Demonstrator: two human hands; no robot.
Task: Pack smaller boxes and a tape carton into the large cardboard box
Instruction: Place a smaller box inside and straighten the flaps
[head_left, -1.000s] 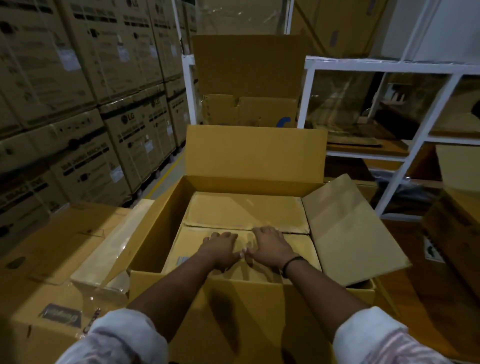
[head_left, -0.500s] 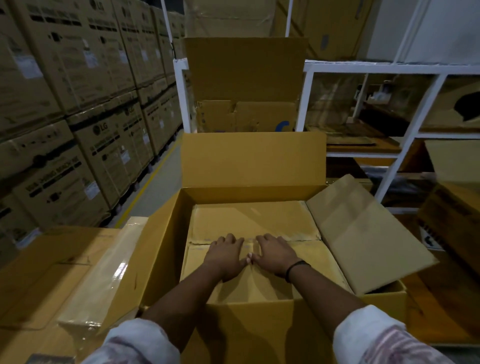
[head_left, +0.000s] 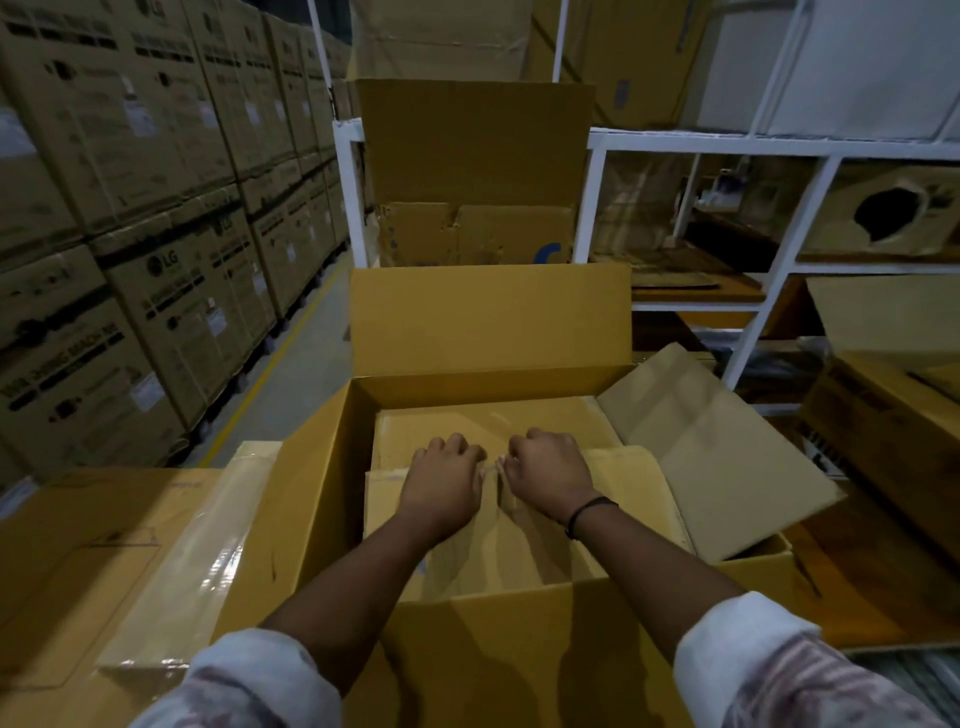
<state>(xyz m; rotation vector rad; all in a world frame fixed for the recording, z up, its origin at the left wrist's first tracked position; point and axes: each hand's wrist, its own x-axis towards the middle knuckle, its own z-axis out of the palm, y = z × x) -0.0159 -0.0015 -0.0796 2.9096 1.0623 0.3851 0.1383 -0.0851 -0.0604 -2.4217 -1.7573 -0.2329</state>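
The large cardboard box (head_left: 493, 654) stands open in front of me, its far flap (head_left: 488, 317) upright and its right flap (head_left: 717, 457) leaning outward. Two smaller brown boxes lie inside. The far smaller box (head_left: 524, 418) sits flat against the back wall. The near smaller box (head_left: 524, 551) fills the front half. My left hand (head_left: 441, 483) and my right hand (head_left: 548, 473) sit side by side on it, fingers curled over its far edge, where they grip it. I see no tape carton.
Stacked LG cartons (head_left: 156, 260) line the left side beyond a floor aisle with a yellow line (head_left: 291, 364). A white shelf rack (head_left: 753, 145) holds cardboard behind and to the right. Closed cartons flank the large box on the left (head_left: 78, 545) and right (head_left: 893, 415).
Both hands lay flat on the near smaller box before. Now their fingers are curled over its far edge, which looks raised above the far box.
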